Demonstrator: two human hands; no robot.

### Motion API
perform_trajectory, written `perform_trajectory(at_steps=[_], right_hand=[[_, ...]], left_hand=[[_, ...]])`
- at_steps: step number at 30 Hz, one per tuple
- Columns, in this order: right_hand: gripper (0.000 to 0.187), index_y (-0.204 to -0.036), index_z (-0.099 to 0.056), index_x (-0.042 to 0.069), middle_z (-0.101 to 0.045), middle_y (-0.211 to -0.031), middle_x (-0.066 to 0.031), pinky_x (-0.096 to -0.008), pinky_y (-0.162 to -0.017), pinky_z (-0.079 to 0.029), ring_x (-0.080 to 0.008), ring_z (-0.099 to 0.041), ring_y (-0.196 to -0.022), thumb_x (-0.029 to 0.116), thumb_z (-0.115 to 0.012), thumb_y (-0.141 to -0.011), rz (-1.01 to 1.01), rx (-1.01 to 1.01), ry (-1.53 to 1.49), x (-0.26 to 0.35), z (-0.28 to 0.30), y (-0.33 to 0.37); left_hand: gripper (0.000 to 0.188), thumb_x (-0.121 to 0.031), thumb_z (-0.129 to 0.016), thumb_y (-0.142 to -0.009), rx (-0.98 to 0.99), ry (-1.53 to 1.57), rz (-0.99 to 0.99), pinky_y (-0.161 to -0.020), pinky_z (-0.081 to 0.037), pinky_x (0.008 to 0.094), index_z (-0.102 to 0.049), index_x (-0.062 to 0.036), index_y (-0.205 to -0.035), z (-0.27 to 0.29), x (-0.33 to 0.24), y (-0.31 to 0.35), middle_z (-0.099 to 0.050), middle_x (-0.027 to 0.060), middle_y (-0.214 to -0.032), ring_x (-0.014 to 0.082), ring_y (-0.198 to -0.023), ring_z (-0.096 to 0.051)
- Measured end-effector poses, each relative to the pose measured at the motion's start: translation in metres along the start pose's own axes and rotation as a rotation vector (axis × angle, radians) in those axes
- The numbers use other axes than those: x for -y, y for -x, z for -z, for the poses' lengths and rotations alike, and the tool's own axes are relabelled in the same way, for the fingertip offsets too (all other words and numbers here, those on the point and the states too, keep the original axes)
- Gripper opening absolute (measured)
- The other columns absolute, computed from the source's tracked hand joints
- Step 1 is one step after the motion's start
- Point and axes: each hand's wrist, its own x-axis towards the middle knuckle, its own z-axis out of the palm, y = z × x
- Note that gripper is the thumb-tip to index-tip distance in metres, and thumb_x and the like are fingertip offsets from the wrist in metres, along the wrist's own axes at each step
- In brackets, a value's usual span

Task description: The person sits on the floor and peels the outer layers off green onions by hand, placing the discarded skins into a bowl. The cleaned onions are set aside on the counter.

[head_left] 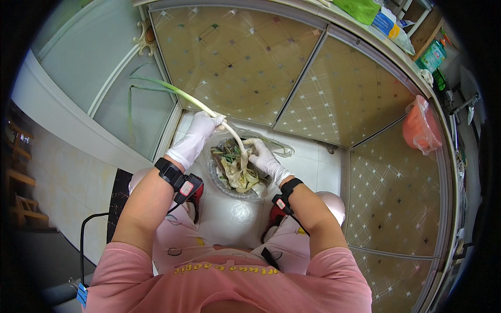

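1. Left hand [209,124], gloved: fingers wrapped round a green onion [195,101].
2. Right hand [264,159]: fingers curled by its lower end, can't tell if pinching tbh.
3. Green onion's slanting over a bag-lined bin [214,176] of scraps [241,179].

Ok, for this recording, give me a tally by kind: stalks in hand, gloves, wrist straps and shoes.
Green onion stalk, held in the left hand: 1
White gloves, one on each hand: 2
Black wrist straps: 2
Red-and-black shoes, partly hidden: 2
Total: 7
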Motion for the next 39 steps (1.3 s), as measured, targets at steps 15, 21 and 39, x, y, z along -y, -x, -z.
perform_trajectory(at_steps=[15, 21, 39], right_hand=[[0.012, -0.085, -0.047, 0.001, -0.05, -0.076, -0.0225, -0.0456, -0.065, -0.041, -0.0408, -0.049, -0.072, 0.013, -0.046, -0.082, 0.228, -0.273, 0.31, 0.011, -0.024, 0.014], [0.015, -0.081, -0.049, 0.0, -0.055, -0.075, -0.025, -0.0472, -0.066, -0.042, -0.0425, -0.053, -0.073, 0.014, -0.045, -0.083, 0.089, -0.344, 0.318, 0.01, -0.032, 0.008], [0.037, -0.11, -0.056, 0.004, -0.06, -0.1, -0.0213, -0.0401, -0.083, -0.044, -0.0353, -0.058, -0.089, 0.031, -0.041, -0.089, -0.456, 0.029, 0.379, -0.026, -0.033, -0.004]], left_hand=[[0.015, -0.015, -0.059, -0.086, -0.046, 0.146, 0.005, -0.039, -0.03, 0.0186, -0.062, -0.0011, -0.084, -0.004, 0.008, -0.001, -0.064, 0.005, -0.072, 0.0065, -0.054, -0.056], [0.015, -0.016, -0.059, -0.086, -0.053, 0.165, -0.038, -0.039, -0.031, 0.0191, -0.062, -0.0018, -0.083, -0.009, 0.004, 0.006, -0.063, 0.0048, -0.071, 0.0071, -0.054, -0.056], [0.014, -0.018, -0.059, -0.086, -0.118, 0.099, -0.13, -0.042, -0.028, 0.02, -0.061, -0.0047, -0.082, -0.01, -0.004, 0.013, -0.06, -0.0003, -0.065, 0.0045, -0.047, -0.04]])
